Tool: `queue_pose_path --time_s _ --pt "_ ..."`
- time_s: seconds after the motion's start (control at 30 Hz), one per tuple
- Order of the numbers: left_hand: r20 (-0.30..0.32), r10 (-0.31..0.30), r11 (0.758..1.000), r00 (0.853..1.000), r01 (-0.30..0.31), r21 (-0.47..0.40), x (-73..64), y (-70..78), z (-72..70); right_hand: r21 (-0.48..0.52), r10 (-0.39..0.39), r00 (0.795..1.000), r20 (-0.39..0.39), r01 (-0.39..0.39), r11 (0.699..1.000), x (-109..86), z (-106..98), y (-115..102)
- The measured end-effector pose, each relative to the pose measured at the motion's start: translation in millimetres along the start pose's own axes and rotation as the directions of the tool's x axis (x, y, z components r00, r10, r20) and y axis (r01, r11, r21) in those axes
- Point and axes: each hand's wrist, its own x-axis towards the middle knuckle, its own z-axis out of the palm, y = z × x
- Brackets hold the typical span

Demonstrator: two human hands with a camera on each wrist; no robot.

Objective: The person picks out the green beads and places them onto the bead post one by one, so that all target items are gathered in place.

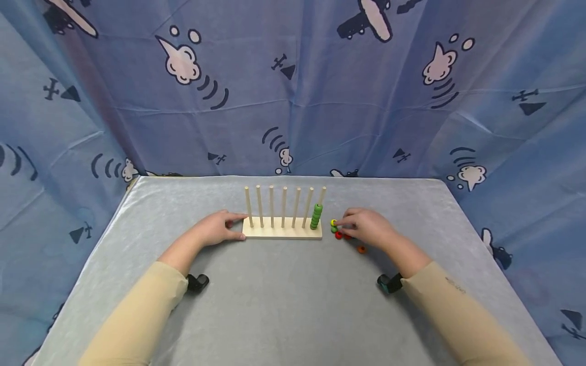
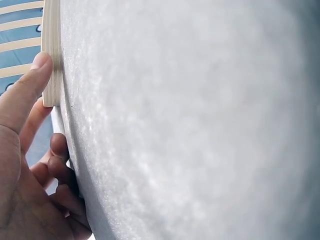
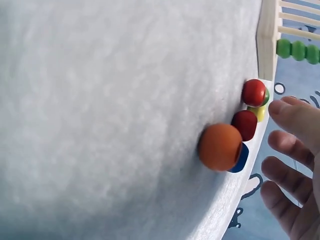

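A wooden peg rack (image 1: pixel 282 233) with several upright pegs stands on the table. Its rightmost peg carries a stack of green beads (image 1: pixel 316 217). My left hand (image 1: pixel 218 227) pinches the rack's left end, thumb on the front edge (image 2: pixel 51 80) and a finger behind. Right of the rack, my right hand (image 1: pixel 370 226) reaches over loose beads, fingertips right at a yellow bead (image 1: pixel 333 222). Thumb and fingers are apart in the right wrist view, with nothing visible between them; the index finger is hidden there. Beside the yellow one lie a green bead (image 1: pixel 334 230) and a red bead (image 1: pixel 339 235).
An orange bead (image 1: pixel 361 249) lies nearer me, below the right hand. In the right wrist view, a dark red bead (image 3: pixel 244 125) and a blue bead (image 3: pixel 241 159) sit close by. A grey cloth covers the table (image 1: pixel 284 305); a patterned blue curtain (image 1: pixel 256 96) hangs behind.
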Motion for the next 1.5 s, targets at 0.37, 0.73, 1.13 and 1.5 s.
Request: queue_pose_path --time_s 0.37,0.73,1.13,1.5 --pt "-0.015 -0.002 1.0 1.0 0.002 0.005 1.5 -1.1 1.2 -0.093 -0.074 0.994 0.076 0.081 0.992 13.0 0.2 -2.3" --pt "-0.022 0.002 1.0 1.0 -0.002 0.003 2.6 -2.6 2.6 -0.127 -0.081 0.984 0.158 0.101 0.987 22.1 2.1 -4.7" --pt "-0.021 0.003 1.0 1.0 -0.003 0.002 -0.5 -0.1 1.2 -0.09 -0.07 0.986 0.152 0.084 0.992 21.4 2.6 -0.6" --pt "-0.01 0.005 1.0 1.0 -0.005 0.003 0.2 -0.1 1.3 0.065 0.042 0.994 0.104 -0.049 0.997 16.0 -12.1 -5.4"
